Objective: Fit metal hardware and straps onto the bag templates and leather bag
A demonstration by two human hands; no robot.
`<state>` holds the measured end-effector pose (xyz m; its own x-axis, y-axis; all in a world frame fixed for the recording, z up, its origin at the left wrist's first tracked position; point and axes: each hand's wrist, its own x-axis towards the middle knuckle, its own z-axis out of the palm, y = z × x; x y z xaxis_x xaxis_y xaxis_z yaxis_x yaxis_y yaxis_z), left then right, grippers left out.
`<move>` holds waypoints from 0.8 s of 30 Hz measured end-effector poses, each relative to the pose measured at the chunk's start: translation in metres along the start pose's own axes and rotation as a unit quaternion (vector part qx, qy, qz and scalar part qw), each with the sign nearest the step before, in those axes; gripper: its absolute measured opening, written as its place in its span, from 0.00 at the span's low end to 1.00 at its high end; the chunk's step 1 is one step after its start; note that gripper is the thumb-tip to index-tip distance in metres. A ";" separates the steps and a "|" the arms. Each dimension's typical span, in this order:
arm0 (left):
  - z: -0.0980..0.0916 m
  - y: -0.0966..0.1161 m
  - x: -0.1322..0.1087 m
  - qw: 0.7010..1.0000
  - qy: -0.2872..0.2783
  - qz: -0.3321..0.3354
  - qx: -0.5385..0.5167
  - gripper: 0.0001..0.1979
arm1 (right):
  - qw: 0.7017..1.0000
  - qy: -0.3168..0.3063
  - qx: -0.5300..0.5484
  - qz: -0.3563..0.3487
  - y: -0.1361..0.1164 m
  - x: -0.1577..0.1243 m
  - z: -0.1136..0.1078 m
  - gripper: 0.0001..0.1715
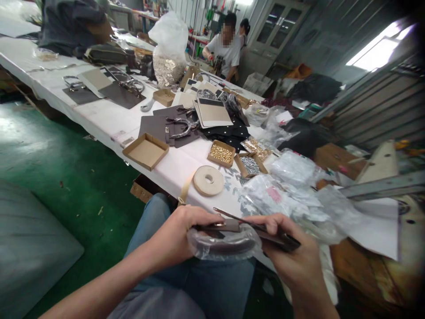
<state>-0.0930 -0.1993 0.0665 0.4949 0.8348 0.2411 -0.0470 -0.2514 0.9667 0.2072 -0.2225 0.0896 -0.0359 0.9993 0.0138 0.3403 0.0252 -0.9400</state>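
evidently the dark panel (280,239) lies between our left hand (191,223) and our right hand (295,254), so neither is nearer to it: we hold it just above our lap (212,283), near the close edge of the white table (179,168). its long axis seems to run crosswise from hand to hand, nearly edge-on to us and dipping toward the right. our left hand is closed at the left end, thumb on top beside a small metal fitting (219,224); our right clasps the right end, thumb bent over it, its fingertips mostly hidden. the plastic-wrapped handle (226,250) bows toward our body, bridging the space between our hands. ahead of the left hand we see the roll of tape (201,186), and farther off the box of gold pieces (221,153).
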 end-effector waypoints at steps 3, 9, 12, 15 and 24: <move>-0.010 0.005 -0.003 0.998 -0.056 -0.032 -0.004 0.12 | 1.000 0.003 0.001 -0.002 0.002 -0.001 0.011 0.25; -0.030 0.005 -0.004 0.989 -0.107 -0.104 0.017 0.12 | 1.000 0.017 -0.006 0.014 -0.001 0.003 0.033 0.26; -0.031 0.005 -0.001 0.994 -0.100 -0.049 0.006 0.16 | 0.999 0.026 -0.032 0.015 -0.005 0.008 0.039 0.23; -0.030 0.005 -0.002 0.995 -0.089 -0.032 -0.009 0.13 | 0.998 0.020 -0.051 0.019 -0.008 0.013 0.044 0.23; -0.019 0.008 -0.012 0.990 0.003 -0.122 0.072 0.07 | 0.999 0.011 -0.011 0.033 -0.002 0.022 0.050 0.40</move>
<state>-0.1159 -0.2019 0.0728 0.4704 0.8825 0.0029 0.1984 -0.1089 0.9741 0.1592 -0.2015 0.0747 0.0082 0.9992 -0.0401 0.3627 -0.0403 -0.9311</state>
